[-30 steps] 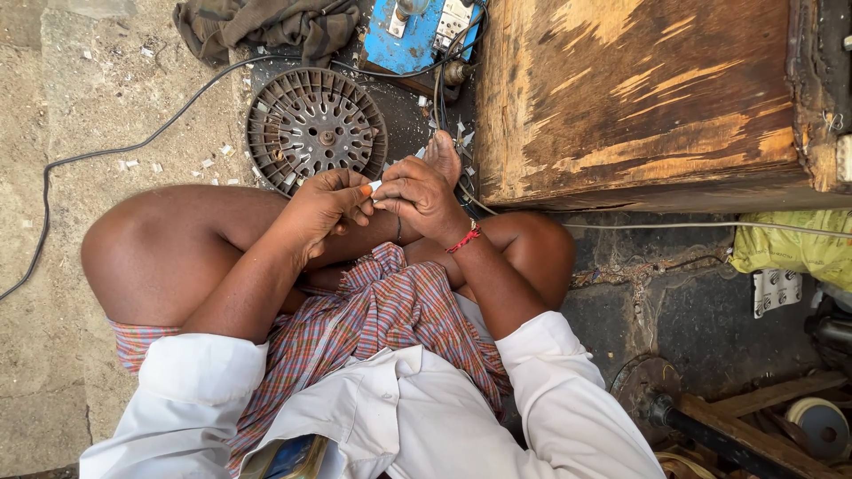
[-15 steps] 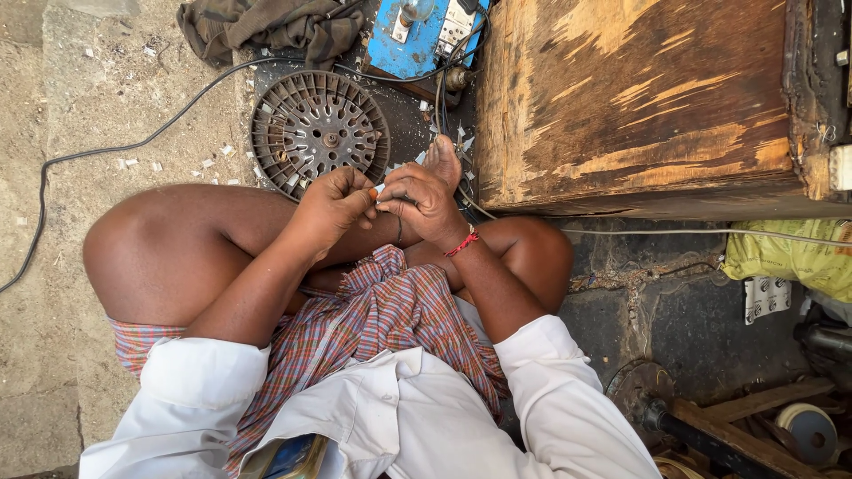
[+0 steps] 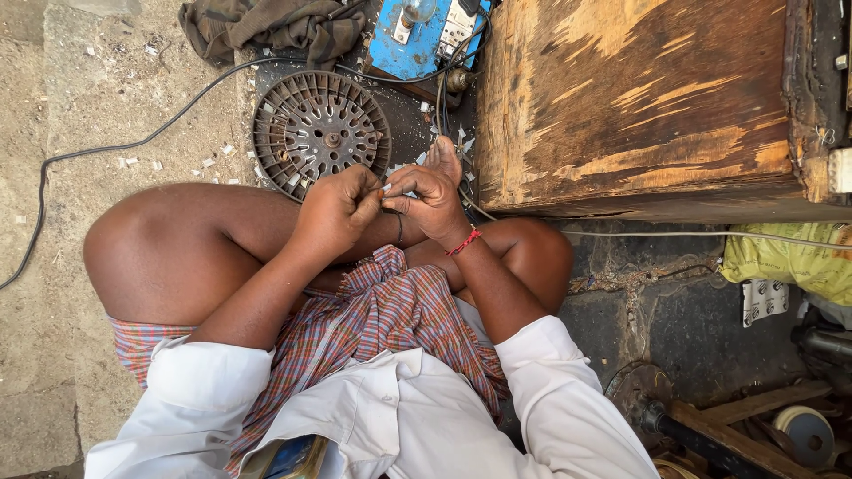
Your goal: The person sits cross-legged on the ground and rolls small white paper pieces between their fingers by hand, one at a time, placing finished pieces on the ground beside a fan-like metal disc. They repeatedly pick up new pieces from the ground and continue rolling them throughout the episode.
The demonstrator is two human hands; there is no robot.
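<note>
At the far left, at nine o'clock, a black cable runs over the concrete floor, which carries many small white scraps. It leads up toward twelve o'clock, where a dark cloth lies crumpled beside a blue electrical box.

Just below, at eleven o'clock from the hands, a round metal stator core lies flat on the floor, slots upward, within easy reach of the seated person. I judge that it lies so near in order that it can be taken without standing up.

In the centre, the person sits cross-legged, and both forearms rest over the knees; this seems to steady the fine work. The left hand is closed narrow, its fingertips pinching a small white piece. The right hand, with a red thread band at the wrist, meets it from three o'clock and pinches the same piece at the other end. The piece is therefore between the two hands, held above the checked cloth of the lap. It is too small to tell what it is exactly.

To the right, from one to three o'clock, stands a worn wooden box, touching the person's foot. Farther right, at four o'clock, a yellow bag lies on dark ground, with metal parts below it.
</note>
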